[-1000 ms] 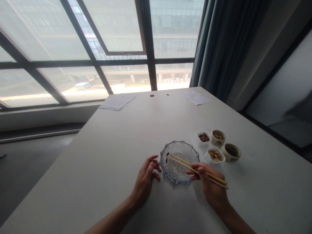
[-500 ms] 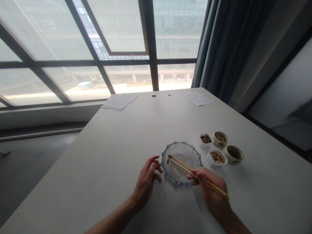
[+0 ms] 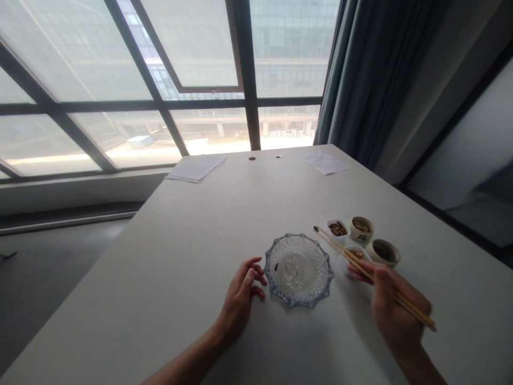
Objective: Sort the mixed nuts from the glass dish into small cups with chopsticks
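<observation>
My right hand (image 3: 395, 299) is closed around a pair of chopsticks (image 3: 336, 245), whose dark tips are close together just left of a small white dish of brown pieces (image 3: 337, 228). The sticks cross above a second white dish (image 3: 348, 263) with pale tan pieces, partly hidden by the hand. A scalloped glass plate (image 3: 298, 303) lies in front of me, with one small dark brown piece (image 3: 276, 266) on its left side. My left hand (image 3: 246, 283) rests at the plate's left rim, fingers loosely curved and apart, holding nothing.
Two round cream cups stand right of the white dishes: a rear cup (image 3: 361, 229) with pieces inside and a front cup (image 3: 383, 253) with dark contents. Farther back on the white table (image 3: 192, 230) lie stacked papers (image 3: 196, 168) and loose sheets (image 3: 326, 162).
My right hand has carried the chopsticks from above the glass plate to the right, over the white dishes. The dark piece stays behind on the plate. My left hand has hardly moved.
</observation>
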A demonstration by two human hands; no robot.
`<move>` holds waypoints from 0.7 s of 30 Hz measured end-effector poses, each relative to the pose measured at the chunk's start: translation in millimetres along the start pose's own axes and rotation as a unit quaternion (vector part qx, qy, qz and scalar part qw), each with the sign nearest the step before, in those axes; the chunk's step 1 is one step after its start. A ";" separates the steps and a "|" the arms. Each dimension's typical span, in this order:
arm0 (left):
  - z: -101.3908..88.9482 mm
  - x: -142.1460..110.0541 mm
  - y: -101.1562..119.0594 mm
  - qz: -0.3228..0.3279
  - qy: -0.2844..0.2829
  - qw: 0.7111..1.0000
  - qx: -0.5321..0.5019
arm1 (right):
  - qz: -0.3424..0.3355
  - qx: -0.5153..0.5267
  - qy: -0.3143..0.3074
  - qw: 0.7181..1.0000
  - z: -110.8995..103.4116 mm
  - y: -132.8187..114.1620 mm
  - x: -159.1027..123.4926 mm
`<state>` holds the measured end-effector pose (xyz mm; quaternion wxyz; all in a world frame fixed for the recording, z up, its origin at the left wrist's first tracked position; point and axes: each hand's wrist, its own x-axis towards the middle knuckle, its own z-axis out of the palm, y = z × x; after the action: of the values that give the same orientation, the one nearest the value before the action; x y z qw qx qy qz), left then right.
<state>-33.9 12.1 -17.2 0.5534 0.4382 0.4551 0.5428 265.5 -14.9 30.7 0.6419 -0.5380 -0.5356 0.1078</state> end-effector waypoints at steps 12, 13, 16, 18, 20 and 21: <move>-0.7 0.3 -0.6 0.003 -0.001 1.000 0.002 | 0.089 0.067 -0.026 0.993 -1.0 -5.5 -3.9; -0.6 0.5 -0.6 0.003 -0.001 1.000 0.002 | 0.110 0.087 -0.060 0.988 4.2 -9.4 -10.8; -0.1 0.5 0.5 0.002 0.002 1.000 0.001 | 0.140 0.134 -0.154 0.969 19.8 -16.4 -28.1; 0.7 0.1 1.8 0.002 0.003 1.000 0.001 | 0.131 0.145 -0.201 0.960 26.8 -17.7 -34.1; 1.7 -0.5 3.2 0.000 0.003 1.000 0.001 | 0.118 0.140 -0.224 0.957 29.2 -18.2 -35.8; 2.2 -0.9 3.9 -0.001 0.004 1.000 0.001 | 0.115 0.133 -0.225 0.958 28.8 -18.5 -35.7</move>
<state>-32.5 11.3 -12.9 0.5515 0.4368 0.4580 0.5434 219.8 -31.2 20.8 0.5539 -0.4674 -0.5815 0.3695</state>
